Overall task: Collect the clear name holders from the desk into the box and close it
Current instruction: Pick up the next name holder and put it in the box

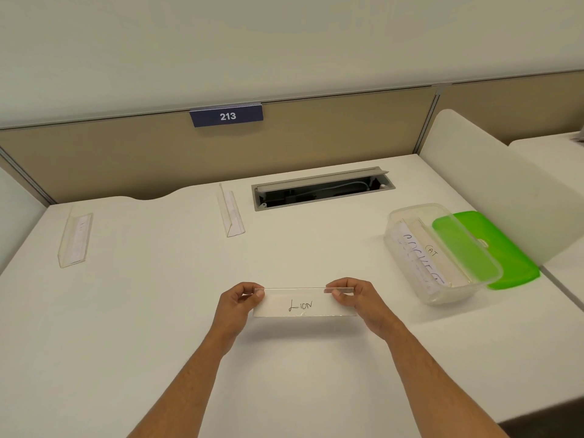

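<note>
Head cam, looking down at the desk (158, 311). I've got the "LION" holder (305, 303) up in front of me, one end in each hand. My left hand (238, 303) pinches its left end, thumb on the near face and fingers curled over the top edge; my right hand (357, 300) does the same on the right end. Whether it's lifted clear or its bottom edge rests on the desk, I can't tell.

Two more holders sit further back: one far left (75, 238) and a middle one (231, 213) just left of the cable slot (322, 188), both lying end-on to me with paper slips inside.

The box (442, 252) is off to my right, open, with at least two holders in it already; I can read "CAT" on one slip. Its green lid (493, 251) leans on the box's far rim, lower edge on the desk.

The back partition has a blue "213" sign (226, 115).
</note>
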